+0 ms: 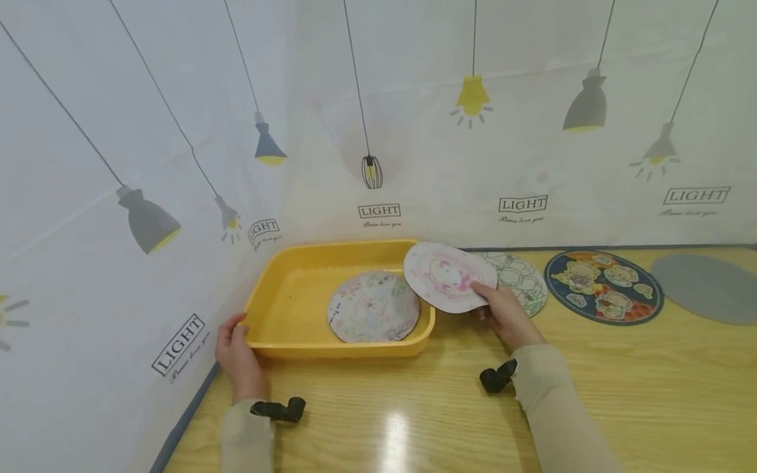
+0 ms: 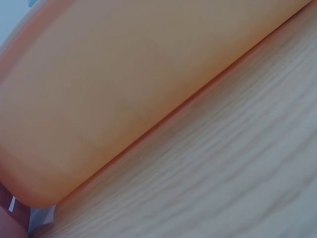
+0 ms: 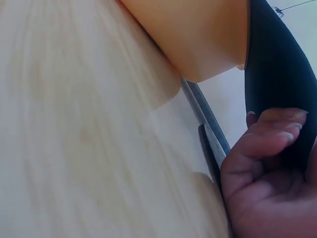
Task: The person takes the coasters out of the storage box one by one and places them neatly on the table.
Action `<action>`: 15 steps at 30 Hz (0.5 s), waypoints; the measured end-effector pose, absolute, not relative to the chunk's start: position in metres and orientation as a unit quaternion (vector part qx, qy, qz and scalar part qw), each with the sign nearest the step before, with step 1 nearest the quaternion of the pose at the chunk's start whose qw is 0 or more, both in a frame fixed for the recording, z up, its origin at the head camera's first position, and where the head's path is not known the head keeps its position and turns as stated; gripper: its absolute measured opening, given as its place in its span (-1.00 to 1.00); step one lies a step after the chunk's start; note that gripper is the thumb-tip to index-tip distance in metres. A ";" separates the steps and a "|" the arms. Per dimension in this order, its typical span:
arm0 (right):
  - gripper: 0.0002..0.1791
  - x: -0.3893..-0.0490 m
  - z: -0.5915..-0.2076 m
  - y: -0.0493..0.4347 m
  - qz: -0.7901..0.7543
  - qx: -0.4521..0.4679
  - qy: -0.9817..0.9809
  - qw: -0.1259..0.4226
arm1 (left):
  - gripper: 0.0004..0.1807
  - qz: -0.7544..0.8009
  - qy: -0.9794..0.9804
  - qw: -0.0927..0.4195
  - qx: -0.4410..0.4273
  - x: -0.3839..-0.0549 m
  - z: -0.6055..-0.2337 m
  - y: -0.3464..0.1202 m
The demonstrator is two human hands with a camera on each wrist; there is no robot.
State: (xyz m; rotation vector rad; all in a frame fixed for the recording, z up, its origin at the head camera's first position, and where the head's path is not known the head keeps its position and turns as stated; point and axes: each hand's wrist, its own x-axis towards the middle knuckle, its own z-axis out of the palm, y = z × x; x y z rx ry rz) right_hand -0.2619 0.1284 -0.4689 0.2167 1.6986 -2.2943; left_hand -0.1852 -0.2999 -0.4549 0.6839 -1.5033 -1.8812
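Pinched in my right hand [image 1: 505,312] is a round white mat [image 1: 446,277] with a pink cartoon drawing. It is lifted over the right end of a yellow plastic tray [image 1: 284,346]. My thumb lies on its printed face, and in the right wrist view curled fingers [image 3: 267,134] press against its dark underside [image 3: 277,74]. My left hand [image 1: 236,355] grips the tray's front left corner, mostly hidden in the left wrist view. Inside the tray, toward the right, lies another round mat [image 1: 374,307] with a coloured line drawing.
On the wooden table [image 1: 367,407], right of the tray, lie a mat with outline drawings [image 1: 523,282], a dark blue cartoon mat [image 1: 603,287] and a plain grey mat [image 1: 710,289]. A lamp-patterned white sheet [image 1: 426,144] covers the walls behind and at left.
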 end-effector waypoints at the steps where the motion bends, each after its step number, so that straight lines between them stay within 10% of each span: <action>1: -0.74 -0.262 -0.469 0.129 -0.796 0.072 0.585 0.138 | -0.72 -0.715 -0.569 0.312 0.260 -0.185 -0.454 -0.300; 15: -0.68 -0.254 -0.470 0.132 -0.809 0.051 0.572 0.129 | -0.72 -0.716 -0.567 0.317 0.253 -0.184 -0.451 -0.297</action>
